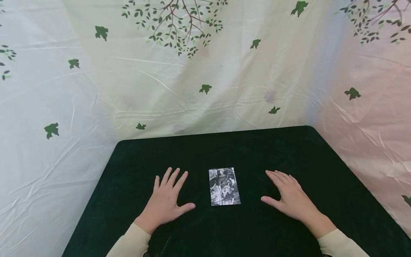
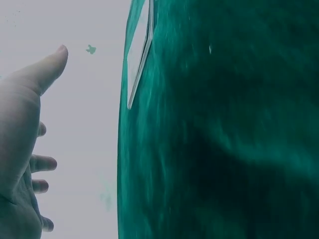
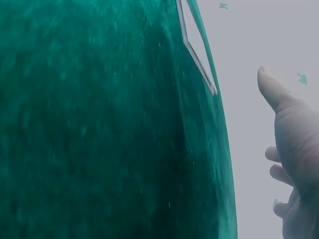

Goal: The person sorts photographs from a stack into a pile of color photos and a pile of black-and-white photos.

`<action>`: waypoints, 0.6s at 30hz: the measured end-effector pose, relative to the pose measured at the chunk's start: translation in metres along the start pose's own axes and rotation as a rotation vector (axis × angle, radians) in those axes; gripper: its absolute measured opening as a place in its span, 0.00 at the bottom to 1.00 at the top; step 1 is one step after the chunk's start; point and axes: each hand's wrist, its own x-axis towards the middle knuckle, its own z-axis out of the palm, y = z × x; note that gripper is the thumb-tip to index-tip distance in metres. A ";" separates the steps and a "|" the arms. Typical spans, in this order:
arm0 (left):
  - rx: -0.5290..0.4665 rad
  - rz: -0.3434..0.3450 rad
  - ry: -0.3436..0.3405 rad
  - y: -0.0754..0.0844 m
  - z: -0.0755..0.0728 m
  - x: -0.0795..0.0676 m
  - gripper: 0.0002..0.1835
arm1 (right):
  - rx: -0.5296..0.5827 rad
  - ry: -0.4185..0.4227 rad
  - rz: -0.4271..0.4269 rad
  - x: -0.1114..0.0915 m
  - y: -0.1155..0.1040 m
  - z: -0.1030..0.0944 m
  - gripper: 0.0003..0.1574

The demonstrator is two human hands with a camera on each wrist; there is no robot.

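Observation:
A small rectangular piece with a black-and-white picture on top [image 1: 224, 186] lies flat on the dark green cloth, between the two hands. Its edge looks thin and layered in both wrist views; whether it is a booklet or stacked cards I cannot tell. My left hand [image 1: 167, 201] is to its left, fingers spread and thumb pointing toward it, holding nothing. On the other side my right hand [image 1: 290, 196] has its fingers extended and thumb apart, also holding nothing. Neither hand touches the picture piece. In the wrist views the left palm [image 2: 17, 144] and right thumb [image 3: 279, 94] appear over the cloth's edge.
The table [image 1: 257, 150] is covered in dark green velvety cloth and has rounded far corners. Behind and beside it hangs pale fabric [image 1: 179, 100] printed with green birds and leafy branches. Cream sleeves [image 1: 131, 241] cover both forearms.

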 end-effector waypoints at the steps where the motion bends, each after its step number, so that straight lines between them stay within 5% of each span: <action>1: -0.006 0.002 -0.005 0.003 0.002 0.002 0.54 | 0.006 0.007 -0.003 0.001 -0.002 0.002 0.56; 18: -0.137 -0.032 -0.067 0.069 0.024 0.057 0.51 | 0.104 -0.032 0.025 0.046 -0.059 0.032 0.51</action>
